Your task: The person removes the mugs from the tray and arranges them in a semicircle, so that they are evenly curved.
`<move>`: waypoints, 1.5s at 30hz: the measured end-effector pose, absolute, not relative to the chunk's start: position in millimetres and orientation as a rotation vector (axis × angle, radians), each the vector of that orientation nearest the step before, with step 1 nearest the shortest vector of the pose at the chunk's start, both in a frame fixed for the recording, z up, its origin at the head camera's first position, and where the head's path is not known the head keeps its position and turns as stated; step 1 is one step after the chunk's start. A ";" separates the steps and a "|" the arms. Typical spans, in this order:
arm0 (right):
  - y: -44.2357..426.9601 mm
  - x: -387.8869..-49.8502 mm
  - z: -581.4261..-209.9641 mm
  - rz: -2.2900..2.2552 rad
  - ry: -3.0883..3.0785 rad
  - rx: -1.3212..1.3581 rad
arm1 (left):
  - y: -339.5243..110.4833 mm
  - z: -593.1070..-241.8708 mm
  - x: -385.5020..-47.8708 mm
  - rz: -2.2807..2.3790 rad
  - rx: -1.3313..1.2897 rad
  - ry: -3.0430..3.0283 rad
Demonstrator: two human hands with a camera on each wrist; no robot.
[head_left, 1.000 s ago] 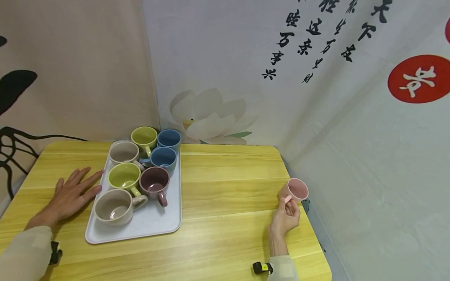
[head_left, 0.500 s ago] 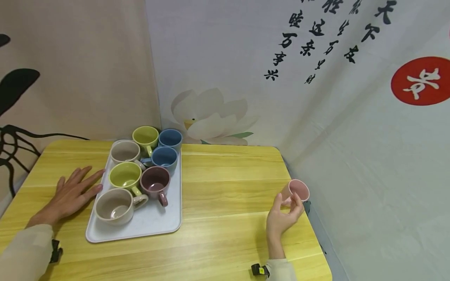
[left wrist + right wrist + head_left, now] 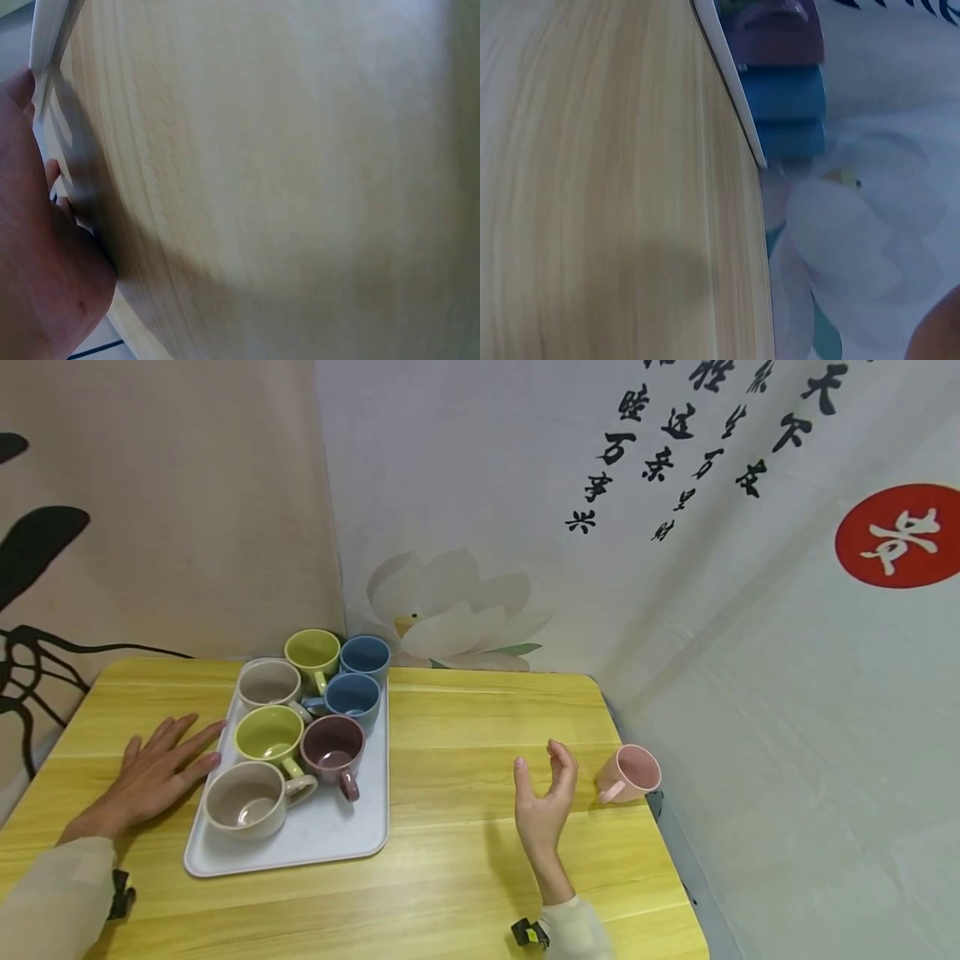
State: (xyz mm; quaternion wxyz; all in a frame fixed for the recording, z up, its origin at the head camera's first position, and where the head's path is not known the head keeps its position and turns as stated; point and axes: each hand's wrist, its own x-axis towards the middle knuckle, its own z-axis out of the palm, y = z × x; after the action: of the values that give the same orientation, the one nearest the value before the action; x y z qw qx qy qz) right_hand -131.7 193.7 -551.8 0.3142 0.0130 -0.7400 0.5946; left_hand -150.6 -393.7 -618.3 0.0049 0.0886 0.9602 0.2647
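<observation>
My left hand [image 3: 153,777] lies with its fingers spread on the table, their tips touching the left edge of a white tray [image 3: 330,847]. My right hand [image 3: 546,806] is raised over the table with thumb and fingers parted, holding nothing. To its right a pink mug [image 3: 633,772] stands upright by the table's right edge. On the tray are a front beige mug [image 3: 243,802], a rear beige mug [image 3: 266,685], a green mug [image 3: 268,735], a purple mug [image 3: 330,752] and a blue mug [image 3: 352,697]. Another green mug [image 3: 311,652] and blue mug [image 3: 365,656] stand at the back.
The yellow wooden table [image 3: 465,760] extends between tray and pink mug. A printed curtain [image 3: 480,510] hangs right behind its back edge. At far left is a black wire-like frame [image 3: 33,668]. In the right wrist view the tray's edge [image 3: 731,82] shows near the curtain.
My right hand has let go of the pink mug's handle and moved left, away from it. The mug stays near the right edge. My left hand keeps its place at the tray.
</observation>
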 end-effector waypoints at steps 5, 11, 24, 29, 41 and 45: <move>170.9 -133.2 -550.7 1.634 -2.078 0.139 | -395.8 -622.5 -151.5 0.834 0.268 2.999; 144.3 -135.6 -553.0 1.728 -2.199 0.207 | -397.2 -625.5 -153.3 0.842 0.273 3.002; 94.3 -134.4 -563.2 1.834 -2.360 0.365 | -395.5 -623.2 -151.9 0.844 0.286 3.017; 76.2 -132.8 -565.5 1.887 -2.371 0.435 | -395.7 -623.7 -151.9 0.842 0.288 3.021; 45.0 -129.7 -571.8 2.029 -2.389 0.553 | -396.4 -622.5 -152.3 0.831 0.268 3.005; 37.7 -127.3 -573.5 2.095 -2.381 0.573 | -395.9 -622.2 -152.3 0.830 0.281 3.006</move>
State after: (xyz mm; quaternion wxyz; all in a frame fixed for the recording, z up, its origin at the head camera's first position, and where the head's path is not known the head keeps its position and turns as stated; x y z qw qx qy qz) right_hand -127.3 37.7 -573.5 -0.0406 0.1778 -0.7381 0.6495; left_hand -152.3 -395.9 -622.2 0.0050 0.0898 0.9600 0.2651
